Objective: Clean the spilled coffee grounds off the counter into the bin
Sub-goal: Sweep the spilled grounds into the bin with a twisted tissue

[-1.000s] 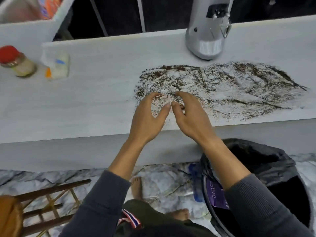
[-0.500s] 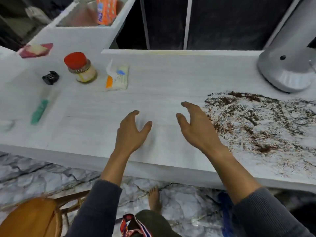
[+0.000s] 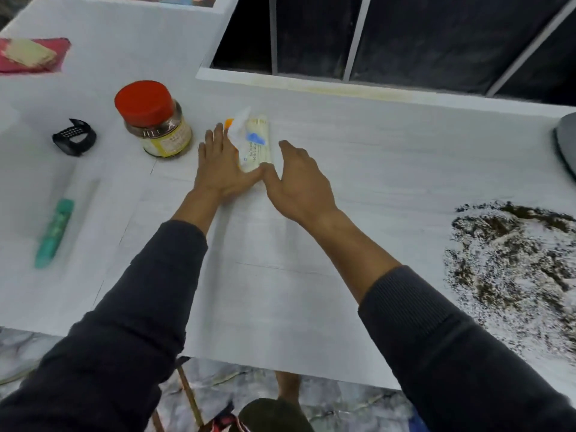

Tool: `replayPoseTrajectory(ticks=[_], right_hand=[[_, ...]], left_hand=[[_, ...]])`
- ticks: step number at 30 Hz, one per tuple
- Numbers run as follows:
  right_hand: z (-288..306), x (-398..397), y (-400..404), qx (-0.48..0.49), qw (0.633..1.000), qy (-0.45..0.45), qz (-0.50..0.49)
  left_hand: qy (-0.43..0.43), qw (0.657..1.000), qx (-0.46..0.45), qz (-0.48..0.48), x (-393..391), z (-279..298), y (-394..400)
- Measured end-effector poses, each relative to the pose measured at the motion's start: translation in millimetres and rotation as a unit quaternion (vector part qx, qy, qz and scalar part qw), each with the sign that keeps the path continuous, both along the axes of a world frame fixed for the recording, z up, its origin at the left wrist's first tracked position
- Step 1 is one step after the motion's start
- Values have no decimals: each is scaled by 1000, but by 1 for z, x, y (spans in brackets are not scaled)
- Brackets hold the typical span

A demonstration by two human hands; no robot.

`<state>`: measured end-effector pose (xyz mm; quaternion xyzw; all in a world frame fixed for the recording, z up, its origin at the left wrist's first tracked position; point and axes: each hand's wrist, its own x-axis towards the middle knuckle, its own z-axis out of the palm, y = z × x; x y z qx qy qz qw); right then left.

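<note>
Two hands reach across the white bench point(image 3: 311, 275) to a tissue pack point(image 3: 256, 141). Coffee grounds point(image 3: 514, 260) lie spread well to the right of that pack, untouched. Left hand point(image 3: 223, 168) lies flat with fingers straight against the pack's left side; right hand point(image 3: 297, 182) is spread wide just right of it, gripping nothing. A red-lidded jar point(image 3: 154, 120) stands left of the pack.
</note>
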<state>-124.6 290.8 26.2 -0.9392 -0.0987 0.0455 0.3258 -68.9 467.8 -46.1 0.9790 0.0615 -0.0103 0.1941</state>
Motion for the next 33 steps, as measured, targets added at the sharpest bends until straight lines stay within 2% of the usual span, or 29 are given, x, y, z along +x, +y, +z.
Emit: replayPoseTrajectory(ticks=[4, 7, 9, 12, 14, 16, 20, 24, 26, 28, 29, 31, 33], right_hand=[[-10, 40, 28, -20, 999, 12, -41], [-23, 59, 38, -69, 994, 16, -82], [-32, 65, 35, -119, 988, -2, -102], [-39, 69, 22, -145, 985, -25, -89], [-36, 71, 12, -75, 992, -16, -104], [-26, 72, 4, 7, 990, -53, -130], [14, 69, -19, 113, 968, -153, -165], [63, 48, -61, 219, 935, -189, -207], [82, 32, -86, 295, 916, -159, -222], [80, 10, -114, 356, 902, -54, -239], [69, -3, -126, 373, 894, 7, -248], [34, -31, -139, 356, 887, 99, -278], [-3, -54, -144, 300, 894, 137, -305]], left_hand=[[21, 996, 52, -75, 20, -17, -13], [7, 993, 2, -118, 10, -24, -42], [-2, 988, 14, -156, 1, -31, -61], [-8, 987, 48, -153, -11, -37, -76], [-24, 988, 46, -147, -14, -38, -78], [-33, 988, 44, -144, -12, -39, -78], [-21, 992, 32, -120, -10, -36, -77], [-23, 992, 32, -122, -13, -28, -77], [-26, 992, 9, -121, -16, -24, -76], [-17, 992, -28, -122, -19, -24, -71], [-16, 991, -7, -133, -21, -25, -68], [-8, 986, 59, -157, -25, -30, -62], [-10, 988, 28, -152, -29, -29, -60]])
